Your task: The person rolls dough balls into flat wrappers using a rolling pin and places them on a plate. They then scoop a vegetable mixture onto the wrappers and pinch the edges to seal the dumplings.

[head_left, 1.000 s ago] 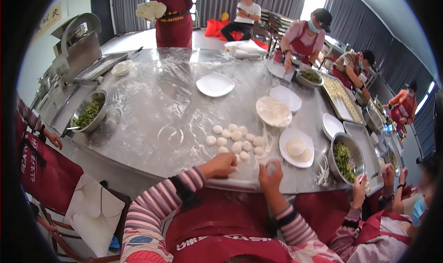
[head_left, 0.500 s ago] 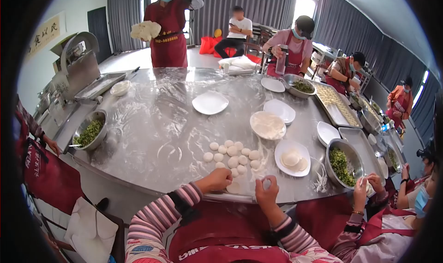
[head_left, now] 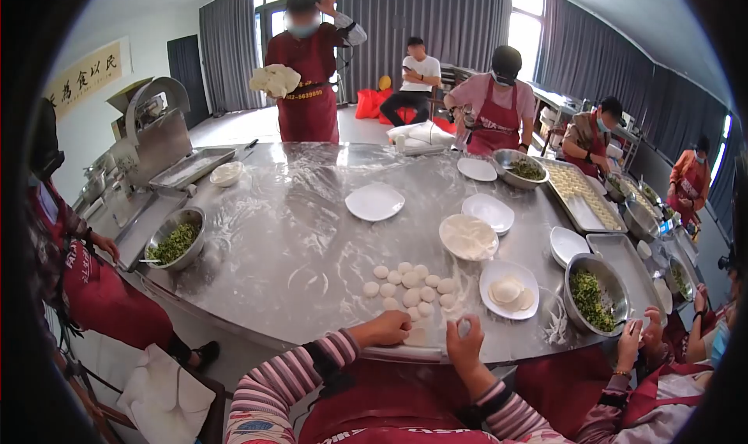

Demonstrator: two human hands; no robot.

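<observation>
My left hand (head_left: 392, 328) is closed close over the table's near edge, its fingertips at the rim of a small flat dough disc (head_left: 418, 336). On the other side of that disc, my right hand (head_left: 465, 339) is raised a little, thumb and forefinger curled together into a ring. What it grips, if anything, I cannot tell. Just beyond both hands lies a cluster of several small floured dough pieces (head_left: 411, 297). To their right, a white plate (head_left: 488, 300) carries a stack of flat round dough wrappers (head_left: 509, 292).
A bowl of chopped green filling (head_left: 619, 292) stands at the right, another bowl (head_left: 196, 241) at the left. A floury dish (head_left: 467, 237) and white plates (head_left: 375, 202) lie on the steel table (head_left: 288, 210). A co-worker (head_left: 308, 77) across it holds a dough lump (head_left: 274, 80); others work at the right.
The view has swung up and left, so everything sits lower and further right. My hands stay by the dough disc. The pink-sleeved co-worker has lowered the bottle.
</observation>
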